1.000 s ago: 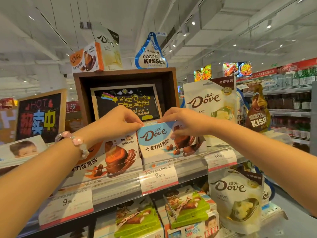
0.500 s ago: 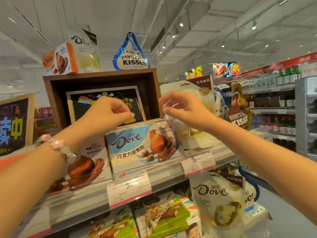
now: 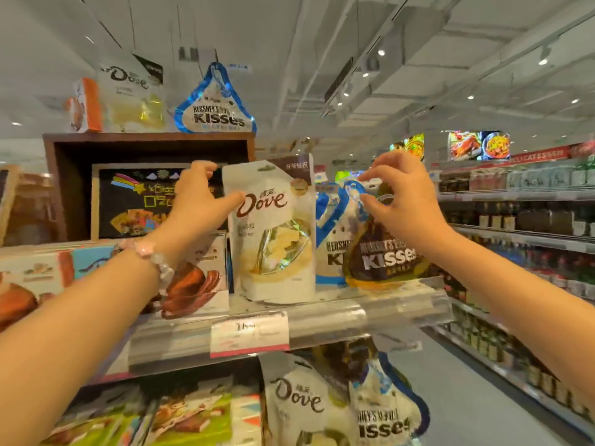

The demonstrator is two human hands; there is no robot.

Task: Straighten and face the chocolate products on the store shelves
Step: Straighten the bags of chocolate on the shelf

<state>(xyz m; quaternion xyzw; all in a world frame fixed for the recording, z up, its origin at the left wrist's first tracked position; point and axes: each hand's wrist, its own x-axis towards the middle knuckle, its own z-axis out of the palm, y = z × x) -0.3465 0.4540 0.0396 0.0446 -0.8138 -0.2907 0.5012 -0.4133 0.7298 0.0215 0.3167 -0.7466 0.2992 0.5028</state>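
A white Dove pouch stands upright on the upper shelf, facing me. My left hand pinches its upper left corner, thumb on the front and fingers behind the top. To the pouch's right a blue-and-white Kisses bag stands partly behind a brown Kisses bag. My right hand has its thumb and forefinger curled round the top of the blue-and-white bag. Left of the pouch lie Dove nut-crisp boxes, partly hidden by my left forearm.
A dark wooden display box with a chalkboard sign sits behind, with a Kisses bag and a Dove pouch on top. Below are green boxes, another Dove pouch and another Kisses bag. Bottle shelves line the aisle at right.
Both hands let go of the blue Dove box and moved right along the shelf. They now hold the white Dove pouch and the Kisses bag; the view turned right too.
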